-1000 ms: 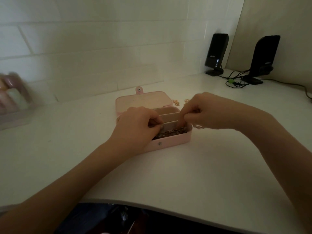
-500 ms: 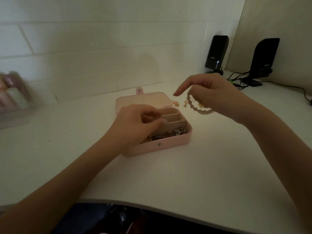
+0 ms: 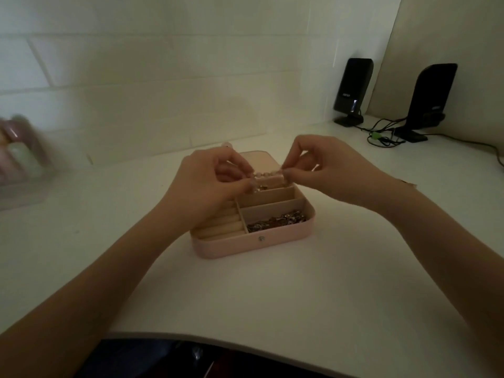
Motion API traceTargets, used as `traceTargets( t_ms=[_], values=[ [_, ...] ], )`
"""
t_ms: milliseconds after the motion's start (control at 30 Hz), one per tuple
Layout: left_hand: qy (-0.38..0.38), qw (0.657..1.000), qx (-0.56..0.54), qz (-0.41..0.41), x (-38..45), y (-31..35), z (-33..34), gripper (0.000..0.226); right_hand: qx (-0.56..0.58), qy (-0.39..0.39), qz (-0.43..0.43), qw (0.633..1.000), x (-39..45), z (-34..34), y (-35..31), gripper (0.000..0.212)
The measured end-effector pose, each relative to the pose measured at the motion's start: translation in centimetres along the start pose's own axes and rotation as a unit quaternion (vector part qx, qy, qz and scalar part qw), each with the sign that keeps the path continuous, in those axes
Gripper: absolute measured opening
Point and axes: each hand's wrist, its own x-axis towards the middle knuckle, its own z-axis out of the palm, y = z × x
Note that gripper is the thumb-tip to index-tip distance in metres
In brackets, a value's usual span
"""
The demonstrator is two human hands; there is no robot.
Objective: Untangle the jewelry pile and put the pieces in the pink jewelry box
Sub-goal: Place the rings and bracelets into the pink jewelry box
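The pink jewelry box (image 3: pixel 231 248) lies open in the middle of the white desk, its lid flat behind it. A dark sparkly chain (image 3: pixel 275 222) fills the front right compartment; cream ring rolls fill the left side. Above the box's back compartments my left hand (image 3: pixel 210 186) and my right hand (image 3: pixel 324 170) each pinch one end of a pale pink beaded bracelet (image 3: pixel 266 174), stretched level between them. The back of the box is partly hidden by my hands.
Two black speakers (image 3: pixel 353 90) (image 3: pixel 431 99) with tangled cables (image 3: pixel 381 135) stand at the back right against the wall. A blurred clear holder with pinkish items (image 3: pixel 19 159) sits at the far left. The desk's front edge curves near my body.
My right hand lifted the beaded bracelet from beside the box and brought it over the box. My left hand rose from the front compartment and took the bracelet's other end.
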Motion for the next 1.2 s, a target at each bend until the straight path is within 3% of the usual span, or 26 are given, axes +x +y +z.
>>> traceTargets(
  t_ms=[167, 300, 400, 500, 1067, 1133, 1200],
  values=[
    [-0.012, 0.982, 0.174, 0.076, -0.8, 0.0, 0.5, 0.006, -0.109, -0.036, 0.002, 0.993, -0.2, 0.3, 0.4, 0.013],
    [0.023, 0.977, 0.188, 0.096, -0.8, 0.2, 0.2, 0.009, -0.117, -0.061, 0.006, 0.991, -0.3, -0.7, 0.3, 0.011],
    [-0.059, 0.967, 0.230, 0.088, -1.0, 0.1, 0.4, 0.013, -0.135, -0.091, 0.009, 0.987, -0.4, -0.6, 0.2, 0.008],
    [-0.091, 0.973, 0.201, 0.065, -1.0, 0.0, 0.6, 0.015, -0.146, -0.098, 0.012, 0.984, -0.4, -0.2, 0.4, 0.008],
    [-0.097, 0.981, 0.166, 0.039, -0.9, 0.0, 0.8, 0.011, -0.138, -0.121, 0.017, 0.983, -0.2, 0.0, 1.0, 0.011],
    [-0.089, 0.982, 0.160, 0.038, -1.2, 0.2, 0.8, 0.013, -0.087, -0.089, 0.016, 0.992, -0.3, -1.4, 1.6, 0.009],
    [-0.051, 0.990, 0.126, 0.030, -1.4, 0.4, 1.0, 0.016, -0.085, 0.019, 0.045, 0.995, -0.2, -3.7, 3.2, 0.020]
  ],
)
